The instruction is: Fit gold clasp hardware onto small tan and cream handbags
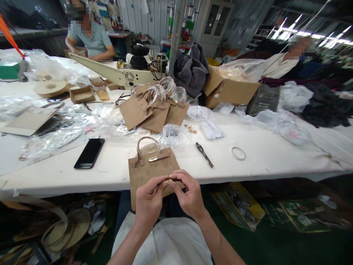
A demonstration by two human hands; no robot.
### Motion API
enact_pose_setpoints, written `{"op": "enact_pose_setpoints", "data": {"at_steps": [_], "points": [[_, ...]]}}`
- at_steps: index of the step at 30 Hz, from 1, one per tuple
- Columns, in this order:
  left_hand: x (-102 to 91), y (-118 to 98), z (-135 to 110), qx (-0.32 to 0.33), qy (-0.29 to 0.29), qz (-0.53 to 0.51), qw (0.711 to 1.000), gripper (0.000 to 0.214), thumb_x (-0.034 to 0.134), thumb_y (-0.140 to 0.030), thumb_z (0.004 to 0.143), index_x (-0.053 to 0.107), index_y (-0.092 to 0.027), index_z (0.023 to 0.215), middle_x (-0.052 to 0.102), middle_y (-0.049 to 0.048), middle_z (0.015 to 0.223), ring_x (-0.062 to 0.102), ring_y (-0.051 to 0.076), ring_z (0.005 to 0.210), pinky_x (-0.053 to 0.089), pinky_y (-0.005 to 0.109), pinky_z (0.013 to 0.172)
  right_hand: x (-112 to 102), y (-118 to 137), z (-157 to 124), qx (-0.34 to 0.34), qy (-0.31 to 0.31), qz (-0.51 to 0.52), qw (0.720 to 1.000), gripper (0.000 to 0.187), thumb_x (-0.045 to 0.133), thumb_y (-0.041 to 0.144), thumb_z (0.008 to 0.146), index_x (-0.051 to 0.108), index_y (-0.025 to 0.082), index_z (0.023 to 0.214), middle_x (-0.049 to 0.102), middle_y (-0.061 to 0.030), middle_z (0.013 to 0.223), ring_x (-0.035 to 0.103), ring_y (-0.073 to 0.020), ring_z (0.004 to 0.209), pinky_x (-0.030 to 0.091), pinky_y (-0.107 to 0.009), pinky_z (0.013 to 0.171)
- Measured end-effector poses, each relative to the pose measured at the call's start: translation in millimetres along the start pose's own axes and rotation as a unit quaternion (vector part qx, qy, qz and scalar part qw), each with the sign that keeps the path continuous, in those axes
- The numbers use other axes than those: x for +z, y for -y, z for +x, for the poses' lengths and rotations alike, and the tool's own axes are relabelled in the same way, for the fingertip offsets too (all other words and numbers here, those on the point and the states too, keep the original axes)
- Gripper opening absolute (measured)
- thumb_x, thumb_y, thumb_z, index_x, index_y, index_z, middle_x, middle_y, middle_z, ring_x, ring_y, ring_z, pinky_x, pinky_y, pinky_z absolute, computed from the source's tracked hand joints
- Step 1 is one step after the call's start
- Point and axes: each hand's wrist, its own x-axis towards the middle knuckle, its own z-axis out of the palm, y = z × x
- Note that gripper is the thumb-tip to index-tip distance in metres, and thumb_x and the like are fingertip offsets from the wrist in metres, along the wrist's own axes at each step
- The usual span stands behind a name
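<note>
My left hand [150, 197] and my right hand [189, 193] meet in front of me, fingertips pinched together on a small gold metal fitting [169, 180]. Its exact kind is too small to make out. Just beyond and partly under my hands lies a brown handbag [154, 171], hanging over the table's front edge. It has one wrapped handle [149, 139] showing and a gold clasp plate [156, 158] on a strap. Several more gold fittings [190, 128] are scattered farther back. A dark plier-like hand tool [204, 154] rests to the right of the bag.
A black phone [89, 153] lies at left, a metal ring [238, 153] at right. Behind are a pile of brown handbags [157, 114], a cream sewing machine [110, 73], a cardboard box [231, 90] and plastic wrapping [176, 135]. One person [91, 38] sits across the table, another [284, 60] at far right.
</note>
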Motion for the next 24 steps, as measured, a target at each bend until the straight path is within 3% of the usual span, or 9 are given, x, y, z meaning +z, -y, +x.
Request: {"op": "enact_pose_setpoints", "data": {"at_steps": [13, 18, 21, 24], "points": [[-2.1, 7.1, 2.8, -0.020, -0.025, -0.003, 0.999, 0.016, 0.074, -0.032, 0.103, 0.085, -0.026, 0.112, 0.084, 0.0034, 0.108, 0.079, 0.022, 0.097, 0.063, 0.028, 0.088, 8.2, -7.4, 8.6, -0.014, 0.014, 0.024, 1.000, 0.011, 0.065, 0.026, 0.108, 0.074, 0.022, 0.115, 0.071, -0.0085, 0.113, 0.069, -0.0242, 0.108, 0.057, -0.038, 0.097], [-13.4, 20.2, 2.2, -0.011, -0.034, 0.014, 0.999, 0.033, 0.071, -0.037, 0.105, 0.075, -0.026, 0.137, 0.079, 0.0081, 0.129, 0.076, 0.024, 0.113, 0.061, 0.035, 0.102, 4.4, -11.1, 16.7, -0.021, 0.055, 0.001, 0.998, 0.013, 0.060, 0.025, 0.111, 0.068, 0.023, 0.122, 0.070, -0.0108, 0.127, 0.067, -0.0263, 0.121, 0.055, -0.042, 0.108], [-29.6, 33.2, 18.0, 0.017, -0.090, 0.123, 0.988, 0.046, 0.067, -0.037, 0.105, 0.063, -0.025, 0.150, 0.072, 0.0122, 0.141, 0.069, 0.029, 0.127, 0.055, 0.046, 0.113, 8.9, -17.5, 23.9, -0.044, 0.106, -0.112, 0.987, 0.015, 0.058, 0.016, 0.110, 0.064, 0.023, 0.122, 0.070, -0.0125, 0.134, 0.063, -0.0296, 0.128, 0.052, -0.049, 0.113], [-43.8, 45.8, 41.0, 0.030, -0.114, 0.307, 0.944, 0.057, 0.072, -0.034, 0.098, 0.059, -0.016, 0.150, 0.060, 0.0203, 0.152, 0.053, 0.039, 0.144, 0.043, 0.059, 0.125, 18.8, -25.4, 33.4, -0.076, 0.179, -0.242, 0.951, 0.015, 0.058, 0.011, 0.107, 0.062, 0.020, 0.119, 0.066, -0.0174, 0.144, 0.064, -0.0334, 0.124, 0.054, -0.054, 0.110]]}}
